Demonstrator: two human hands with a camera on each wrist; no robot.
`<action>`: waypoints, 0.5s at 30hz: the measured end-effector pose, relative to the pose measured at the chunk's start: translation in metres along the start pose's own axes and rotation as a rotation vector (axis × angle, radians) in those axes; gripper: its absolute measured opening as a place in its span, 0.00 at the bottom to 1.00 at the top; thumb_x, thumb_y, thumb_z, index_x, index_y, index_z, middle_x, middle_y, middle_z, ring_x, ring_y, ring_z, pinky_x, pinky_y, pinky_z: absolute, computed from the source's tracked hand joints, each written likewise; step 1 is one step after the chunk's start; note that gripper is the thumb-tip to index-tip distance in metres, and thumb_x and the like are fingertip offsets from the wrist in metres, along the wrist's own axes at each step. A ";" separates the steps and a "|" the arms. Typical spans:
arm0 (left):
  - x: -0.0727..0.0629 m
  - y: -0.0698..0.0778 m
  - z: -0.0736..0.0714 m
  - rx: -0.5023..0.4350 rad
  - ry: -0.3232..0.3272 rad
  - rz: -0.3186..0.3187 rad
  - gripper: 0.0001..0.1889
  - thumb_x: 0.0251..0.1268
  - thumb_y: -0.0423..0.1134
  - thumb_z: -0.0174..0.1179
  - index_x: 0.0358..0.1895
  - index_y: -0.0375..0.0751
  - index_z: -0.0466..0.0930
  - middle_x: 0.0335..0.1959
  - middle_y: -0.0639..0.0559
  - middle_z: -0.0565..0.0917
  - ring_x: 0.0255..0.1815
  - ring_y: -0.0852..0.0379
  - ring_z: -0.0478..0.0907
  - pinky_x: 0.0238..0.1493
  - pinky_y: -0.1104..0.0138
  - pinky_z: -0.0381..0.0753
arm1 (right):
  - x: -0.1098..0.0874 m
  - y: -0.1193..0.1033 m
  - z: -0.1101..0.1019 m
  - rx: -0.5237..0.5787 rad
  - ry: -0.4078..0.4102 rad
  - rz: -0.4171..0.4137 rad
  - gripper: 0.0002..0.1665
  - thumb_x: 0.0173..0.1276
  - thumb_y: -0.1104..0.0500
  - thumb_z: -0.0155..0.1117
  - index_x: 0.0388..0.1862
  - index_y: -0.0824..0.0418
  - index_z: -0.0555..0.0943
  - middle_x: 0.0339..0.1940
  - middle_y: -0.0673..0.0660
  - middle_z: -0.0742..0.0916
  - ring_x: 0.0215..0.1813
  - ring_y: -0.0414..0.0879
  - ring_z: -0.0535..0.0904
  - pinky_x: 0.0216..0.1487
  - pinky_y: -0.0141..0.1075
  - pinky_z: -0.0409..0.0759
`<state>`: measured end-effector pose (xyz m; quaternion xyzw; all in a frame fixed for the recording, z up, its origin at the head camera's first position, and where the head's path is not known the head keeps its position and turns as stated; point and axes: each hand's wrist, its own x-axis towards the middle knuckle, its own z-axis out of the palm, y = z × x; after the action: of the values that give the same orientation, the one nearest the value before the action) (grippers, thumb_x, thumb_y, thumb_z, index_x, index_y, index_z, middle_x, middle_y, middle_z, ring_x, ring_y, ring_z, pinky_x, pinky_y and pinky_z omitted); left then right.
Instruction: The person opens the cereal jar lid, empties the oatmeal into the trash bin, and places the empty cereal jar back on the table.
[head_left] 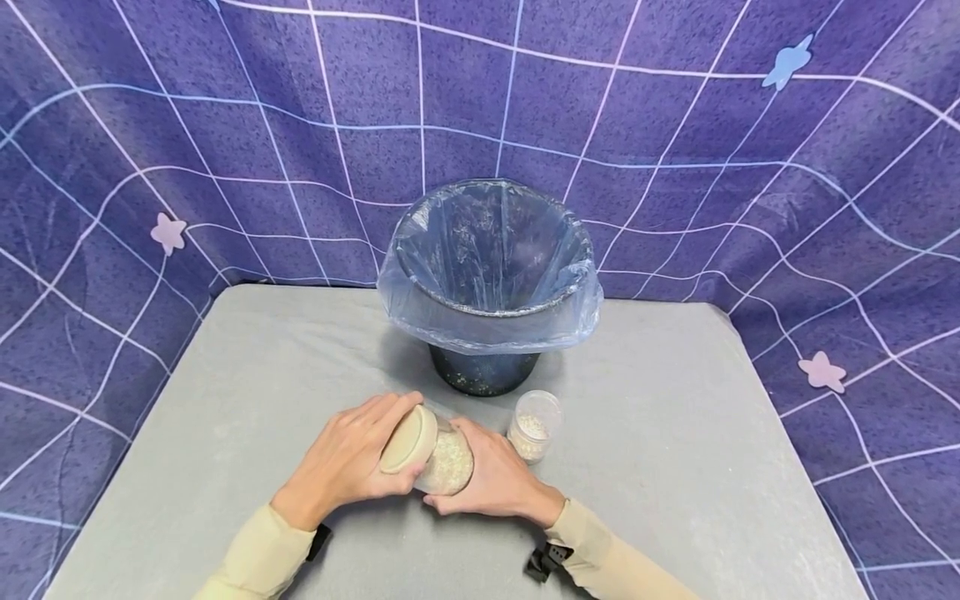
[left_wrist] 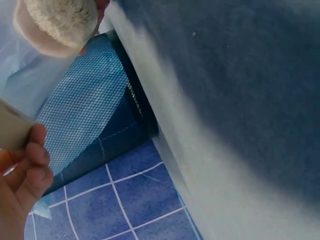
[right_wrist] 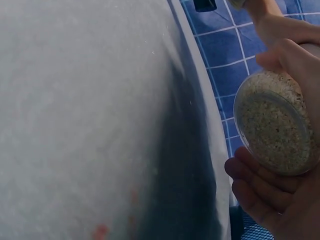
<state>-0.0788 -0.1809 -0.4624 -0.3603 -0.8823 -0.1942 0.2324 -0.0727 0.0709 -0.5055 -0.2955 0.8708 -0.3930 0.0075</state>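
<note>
plainly, grey tabletop, purple backdrop, left grip holding lid, right grip holding jar

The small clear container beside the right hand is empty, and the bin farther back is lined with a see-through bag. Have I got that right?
Not quite: the small clear container beside the right hand is not empty. The head view shows pale grains in its lower part. The bin farther back is indeed lined with a see-through bag.

One left hand and one right hand, bare, grip with bent fingers, close together; left forearm and right forearm, sleeved, converge.
</note>
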 end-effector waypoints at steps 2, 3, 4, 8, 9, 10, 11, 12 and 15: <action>0.001 0.000 0.001 0.009 0.007 -0.004 0.42 0.54 0.66 0.66 0.66 0.40 0.78 0.48 0.50 0.86 0.41 0.53 0.85 0.34 0.56 0.87 | 0.000 0.000 0.000 -0.003 0.002 -0.004 0.54 0.44 0.34 0.87 0.68 0.53 0.77 0.47 0.45 0.86 0.44 0.37 0.82 0.44 0.31 0.83; 0.001 0.000 0.001 0.012 0.010 -0.006 0.42 0.51 0.66 0.67 0.65 0.40 0.79 0.48 0.50 0.86 0.41 0.53 0.85 0.33 0.56 0.87 | 0.000 0.000 0.000 -0.007 0.002 -0.005 0.54 0.44 0.33 0.87 0.68 0.53 0.77 0.47 0.45 0.86 0.44 0.37 0.82 0.43 0.31 0.83; 0.001 0.001 0.001 0.015 0.014 -0.008 0.42 0.49 0.65 0.69 0.63 0.40 0.79 0.47 0.50 0.86 0.40 0.53 0.85 0.33 0.56 0.87 | 0.000 0.000 0.000 -0.010 0.000 -0.005 0.54 0.44 0.33 0.87 0.68 0.53 0.77 0.47 0.44 0.87 0.44 0.37 0.82 0.43 0.31 0.83; 0.002 0.001 0.003 0.015 0.026 -0.016 0.40 0.45 0.63 0.69 0.60 0.41 0.79 0.45 0.51 0.86 0.38 0.53 0.85 0.30 0.57 0.86 | 0.000 0.001 0.001 -0.032 -0.001 -0.004 0.53 0.43 0.34 0.87 0.67 0.52 0.78 0.46 0.44 0.87 0.42 0.37 0.83 0.42 0.31 0.83; 0.002 0.002 0.003 0.015 0.029 -0.020 0.39 0.46 0.63 0.68 0.59 0.41 0.79 0.44 0.51 0.86 0.38 0.54 0.84 0.29 0.57 0.85 | 0.001 0.001 0.001 -0.042 -0.002 -0.005 0.53 0.43 0.34 0.87 0.66 0.53 0.78 0.45 0.43 0.87 0.42 0.37 0.83 0.42 0.32 0.83; 0.002 0.002 0.004 0.015 0.030 -0.024 0.38 0.47 0.63 0.67 0.59 0.41 0.79 0.43 0.51 0.86 0.37 0.54 0.84 0.28 0.58 0.85 | 0.001 0.001 0.002 -0.050 -0.002 -0.007 0.53 0.43 0.34 0.87 0.66 0.53 0.78 0.45 0.43 0.86 0.42 0.37 0.83 0.41 0.32 0.83; 0.002 0.003 0.004 0.015 0.031 -0.031 0.38 0.47 0.63 0.66 0.59 0.42 0.79 0.43 0.51 0.86 0.36 0.54 0.84 0.28 0.58 0.85 | 0.001 0.001 0.001 -0.058 -0.003 -0.009 0.53 0.43 0.34 0.87 0.65 0.53 0.78 0.44 0.43 0.86 0.42 0.37 0.82 0.41 0.32 0.83; 0.002 0.003 0.004 0.017 0.031 -0.038 0.37 0.48 0.63 0.65 0.58 0.42 0.79 0.42 0.52 0.86 0.36 0.54 0.84 0.27 0.58 0.84 | 0.001 0.001 0.001 -0.067 -0.004 -0.012 0.53 0.43 0.34 0.87 0.65 0.54 0.78 0.44 0.43 0.86 0.42 0.37 0.82 0.41 0.33 0.84; 0.002 0.006 0.005 0.012 0.034 -0.056 0.35 0.50 0.63 0.65 0.57 0.43 0.79 0.42 0.53 0.86 0.36 0.54 0.84 0.27 0.57 0.85 | 0.001 0.001 0.002 -0.079 -0.009 -0.017 0.52 0.42 0.35 0.87 0.65 0.55 0.78 0.45 0.43 0.86 0.43 0.37 0.83 0.42 0.33 0.84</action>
<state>-0.0768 -0.1734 -0.4644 -0.3307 -0.8891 -0.2015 0.2439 -0.0736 0.0699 -0.5071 -0.3047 0.8830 -0.3571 -0.0037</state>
